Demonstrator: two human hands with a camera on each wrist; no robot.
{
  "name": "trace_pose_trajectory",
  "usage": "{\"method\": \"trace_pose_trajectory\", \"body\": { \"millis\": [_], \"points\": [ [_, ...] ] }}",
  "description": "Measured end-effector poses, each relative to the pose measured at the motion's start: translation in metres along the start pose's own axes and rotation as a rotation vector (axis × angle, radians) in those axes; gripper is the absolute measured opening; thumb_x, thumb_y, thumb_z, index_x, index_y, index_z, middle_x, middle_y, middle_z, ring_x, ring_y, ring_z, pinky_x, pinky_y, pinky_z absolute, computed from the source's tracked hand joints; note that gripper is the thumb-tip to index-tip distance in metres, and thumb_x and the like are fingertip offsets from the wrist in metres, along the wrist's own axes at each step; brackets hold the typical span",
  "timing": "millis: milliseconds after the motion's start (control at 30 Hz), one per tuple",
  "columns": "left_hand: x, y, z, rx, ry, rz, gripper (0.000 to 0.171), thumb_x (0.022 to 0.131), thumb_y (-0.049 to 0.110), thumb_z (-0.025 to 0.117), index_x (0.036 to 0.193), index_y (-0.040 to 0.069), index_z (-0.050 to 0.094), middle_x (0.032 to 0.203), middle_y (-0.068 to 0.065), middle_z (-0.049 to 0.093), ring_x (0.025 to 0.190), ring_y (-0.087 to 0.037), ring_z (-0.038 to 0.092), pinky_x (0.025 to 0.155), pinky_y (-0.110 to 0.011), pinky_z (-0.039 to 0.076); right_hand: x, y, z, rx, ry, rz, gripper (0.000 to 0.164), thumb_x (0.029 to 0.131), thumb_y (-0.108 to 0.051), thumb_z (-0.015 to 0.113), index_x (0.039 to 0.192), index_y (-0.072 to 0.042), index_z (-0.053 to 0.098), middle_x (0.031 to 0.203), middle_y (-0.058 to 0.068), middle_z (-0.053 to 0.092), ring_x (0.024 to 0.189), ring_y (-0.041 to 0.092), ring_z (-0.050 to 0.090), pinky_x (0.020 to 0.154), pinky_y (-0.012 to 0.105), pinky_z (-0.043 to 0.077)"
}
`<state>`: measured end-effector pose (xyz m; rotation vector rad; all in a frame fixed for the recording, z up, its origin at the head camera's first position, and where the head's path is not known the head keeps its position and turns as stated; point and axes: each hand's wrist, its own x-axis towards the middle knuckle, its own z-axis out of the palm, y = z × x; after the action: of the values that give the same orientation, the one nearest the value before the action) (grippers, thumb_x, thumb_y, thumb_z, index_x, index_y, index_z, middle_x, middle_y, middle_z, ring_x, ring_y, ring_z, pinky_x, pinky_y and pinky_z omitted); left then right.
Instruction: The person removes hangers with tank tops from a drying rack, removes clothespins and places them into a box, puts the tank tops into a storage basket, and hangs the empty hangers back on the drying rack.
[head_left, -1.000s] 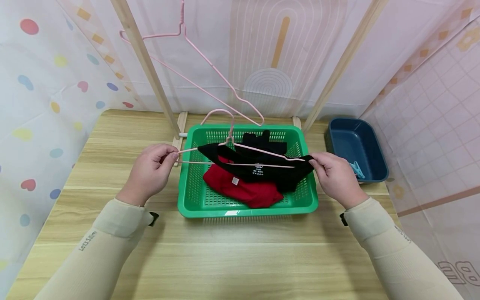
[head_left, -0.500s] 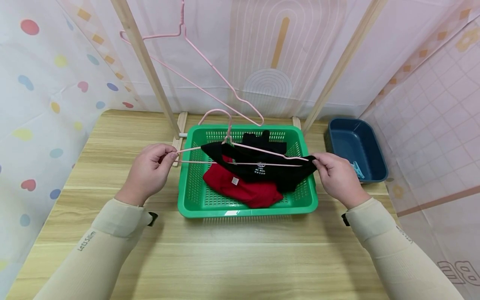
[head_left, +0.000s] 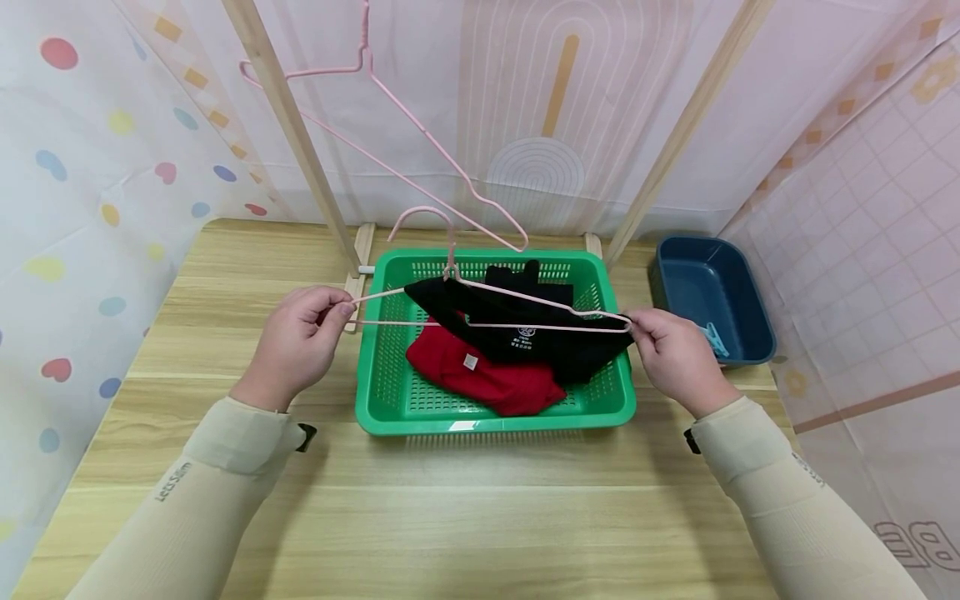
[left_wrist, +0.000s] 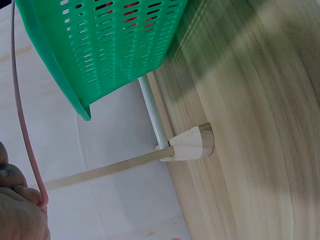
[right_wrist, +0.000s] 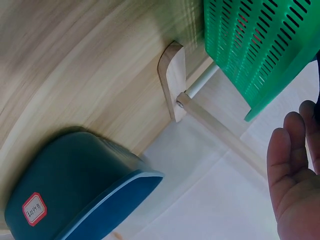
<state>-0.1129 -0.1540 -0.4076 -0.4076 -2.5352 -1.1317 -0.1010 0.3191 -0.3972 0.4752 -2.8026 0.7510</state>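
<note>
A pink clothes hanger point(head_left: 555, 327) spans between my hands above the green basket point(head_left: 491, 427), hook pointing up and back. My left hand point(head_left: 303, 337) pinches its left end; that end also shows beside the fingers in the left wrist view. A black garment point(head_left: 573, 354) with white print drapes around the hanger's middle and right part, and hangs down into the basket. At the hanger's right tip, my right hand point(head_left: 675, 354) pinches the edge of the black cloth. The left end of the hanger is bare. Below lies a red garment point(head_left: 480, 383) with a small white tag.
More black cloth point(head_left: 555, 293) lies at the basket's back. Behind, a second pink hanger point(head_left: 416, 129) hangs between two wooden posts point(head_left: 300, 142) point(head_left: 682, 125). A dark blue bin point(head_left: 708, 279) with a light blue clothespin point(head_left: 716, 340) stands on the wooden table point(head_left: 480, 517) at right.
The hanger has shifted right inside the black garment, its right tip now at my right fingers. Its hook has tipped left and up. Both hands stay nearly in place.
</note>
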Motion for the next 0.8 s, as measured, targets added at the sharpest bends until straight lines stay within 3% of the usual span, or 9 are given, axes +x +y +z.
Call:
{"method": "trace_pose_trajectory", "body": {
  "millis": [367,800],
  "points": [
    [-0.0001,-0.0004,0.0011,-0.004,0.001,0.006,0.013,0.103,0.005,0.062,0.094,0.002,0.071,0.087,-0.010,0.067,0.090,-0.011,0.049,0.082,-0.031,0.038,-0.0009,-0.0025,0.0025,0.005,-0.016,-0.022,0.018,0.104,-0.005,0.063,0.115,-0.004,0.076,0.107,0.015,0.077,0.080,0.025,0.065,0.072,0.043,0.053],
    [-0.0008,-0.0001,0.0009,-0.009,-0.005,0.001,0.014,0.104,0.005,0.061,0.094,0.001,0.071,0.090,-0.013,0.069,0.092,-0.016,0.050,0.083,-0.032,0.038,-0.0012,-0.0041,0.0015,0.042,-0.046,0.007,0.027,0.108,-0.005,0.054,0.130,-0.001,0.070,0.127,0.021,0.073,0.110,0.039,0.073,0.090,0.057,0.058]
  ]
}}
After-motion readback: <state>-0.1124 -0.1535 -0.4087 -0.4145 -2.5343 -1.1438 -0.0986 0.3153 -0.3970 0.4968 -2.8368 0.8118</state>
